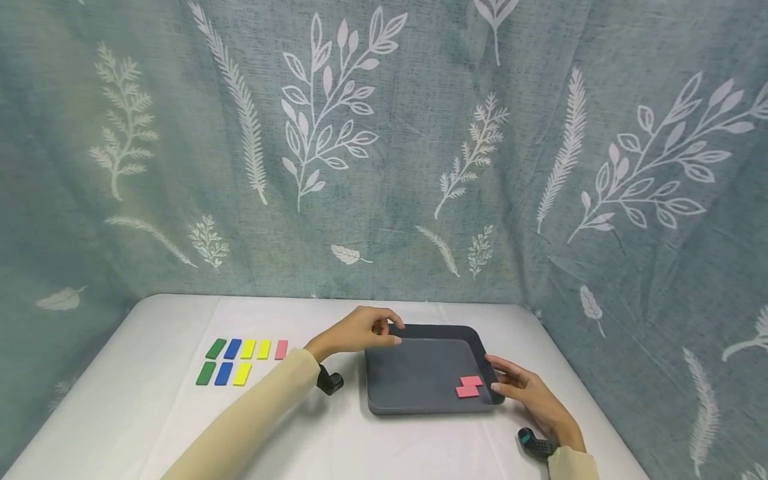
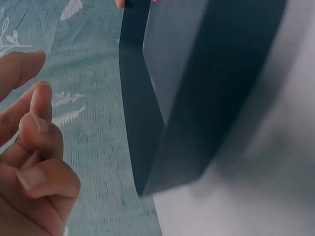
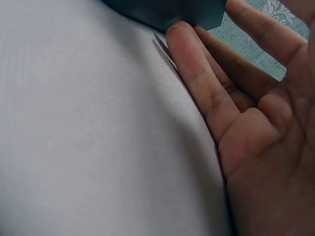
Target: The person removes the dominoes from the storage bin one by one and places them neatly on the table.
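Observation:
My left hand (image 1: 364, 329) is over the far left corner of a dark grey tray (image 1: 414, 408). Its thumb and index finger are apart with nothing between them, and in the left wrist view the other fingers (image 2: 49, 177) bend loosely beside the tray wall. At the tray's right side, my right hand (image 1: 528, 393) touches the rim with thumb and fingertips. The right wrist view has its extended fingers (image 3: 189, 51) against the tray's outer edge (image 3: 147, 12). Inside the tray, two pink rectangular blocks (image 1: 467, 392) lie near the right front corner, one overlapping the other in this view.
Left of the tray, rectangular blocks lie in two rows on the white table (image 1: 138, 393): green (image 1: 206, 373), blue (image 1: 224, 373), yellow (image 1: 243, 374) and one pink block (image 1: 281, 349). A patterned green curtain (image 1: 396, 253) hangs behind the table.

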Motion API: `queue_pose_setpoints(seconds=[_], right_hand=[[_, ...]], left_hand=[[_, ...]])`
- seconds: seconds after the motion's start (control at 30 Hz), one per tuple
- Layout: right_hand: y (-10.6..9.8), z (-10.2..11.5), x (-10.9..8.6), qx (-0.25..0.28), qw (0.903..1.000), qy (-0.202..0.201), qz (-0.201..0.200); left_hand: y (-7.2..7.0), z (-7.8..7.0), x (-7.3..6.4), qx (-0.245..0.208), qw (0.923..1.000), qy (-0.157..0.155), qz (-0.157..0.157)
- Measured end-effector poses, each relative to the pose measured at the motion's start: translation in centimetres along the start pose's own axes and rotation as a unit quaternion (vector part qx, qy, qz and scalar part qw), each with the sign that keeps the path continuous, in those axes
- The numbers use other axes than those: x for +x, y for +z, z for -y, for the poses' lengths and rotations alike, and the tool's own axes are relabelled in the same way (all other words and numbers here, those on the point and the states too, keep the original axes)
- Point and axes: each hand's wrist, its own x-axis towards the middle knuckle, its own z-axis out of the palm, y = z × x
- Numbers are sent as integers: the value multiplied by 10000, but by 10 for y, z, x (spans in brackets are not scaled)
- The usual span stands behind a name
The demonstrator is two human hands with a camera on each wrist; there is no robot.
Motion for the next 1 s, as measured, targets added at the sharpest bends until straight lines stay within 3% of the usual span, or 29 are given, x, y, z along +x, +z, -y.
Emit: queue_pose_setpoints(seconds=[0.5, 1.0], right_hand=[[-2, -1, -3, 117, 9999, 66, -55], [-2, -1, 0, 80, 10000, 51, -13]], left_hand=[[44, -11, 50, -110, 9990, 165, 407], [70, -12, 80, 223, 9987, 161, 437]])
